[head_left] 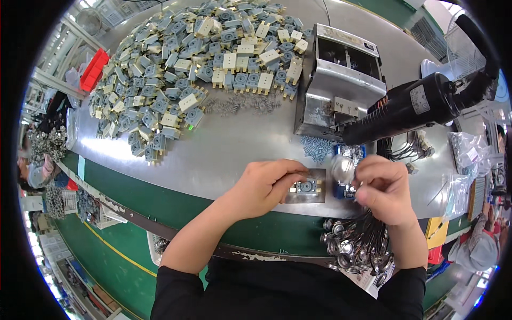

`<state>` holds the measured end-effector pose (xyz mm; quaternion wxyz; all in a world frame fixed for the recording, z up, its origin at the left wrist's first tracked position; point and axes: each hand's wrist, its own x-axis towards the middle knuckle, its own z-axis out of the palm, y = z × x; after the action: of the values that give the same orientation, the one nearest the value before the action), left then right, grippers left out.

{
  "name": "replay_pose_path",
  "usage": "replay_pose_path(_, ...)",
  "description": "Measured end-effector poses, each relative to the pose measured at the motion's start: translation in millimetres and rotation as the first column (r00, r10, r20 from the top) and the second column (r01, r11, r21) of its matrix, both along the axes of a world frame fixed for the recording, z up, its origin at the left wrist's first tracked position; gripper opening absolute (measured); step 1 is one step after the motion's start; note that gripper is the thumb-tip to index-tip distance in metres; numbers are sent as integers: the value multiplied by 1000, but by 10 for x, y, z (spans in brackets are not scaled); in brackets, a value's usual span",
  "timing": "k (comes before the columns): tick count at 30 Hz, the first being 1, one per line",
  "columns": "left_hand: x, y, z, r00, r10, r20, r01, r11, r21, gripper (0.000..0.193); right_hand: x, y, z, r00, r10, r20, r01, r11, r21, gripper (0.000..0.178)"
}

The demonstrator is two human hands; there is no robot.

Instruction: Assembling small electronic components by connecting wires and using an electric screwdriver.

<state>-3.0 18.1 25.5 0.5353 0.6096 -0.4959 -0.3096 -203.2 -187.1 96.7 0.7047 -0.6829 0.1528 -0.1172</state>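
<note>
My left hand (266,184) is closed, its fingers and thumb together over the left edge of a flat metal fixture (314,199). In the fixture lies a grey and cream block (307,186) with a round centre and brass-coloured tabs. Whatever my left fingertips hold, if anything, is hidden. My right hand (386,186) is closed in a pinch on a round silver metal part (343,168), blurred by motion. This part hangs over a blue tray (339,191) of small metal pieces, right of the fixture.
A big heap of grey and cream blocks (186,64) covers the far left, with loose springs (245,103) before it. Blue screws (318,148) lie below a metal machine (341,69). A black cylindrical tool (410,106) reaches in from the right. Wired round metal parts (346,248) hang at the near edge.
</note>
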Motion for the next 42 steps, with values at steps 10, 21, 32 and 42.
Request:
replay_pose_path(10, -43, -40, -52, 999, -6, 50, 5, 1000, 16, 24, -39, -60, -123, 992, -123, 21, 98, 874, 476, 24)
replay_pose_path(21, -47, -134, -152, 995, -22, 102, 29, 997, -71, 23, 76, 24, -173, 998, -61, 20, 64, 985, -163, 25)
replay_pose_path(32, -60, -100, 10, 993, 116, 14, -115, 992, -61, 39, 167, 26, -164, 984, 146, -105, -176, 909, -379, 18)
replay_pose_path(42, -62, -167, -225, 918, 66, 392, 33, 970, -242, 40, 221, 6, -268, 942, 207, -265, -266, 941, -211, 17)
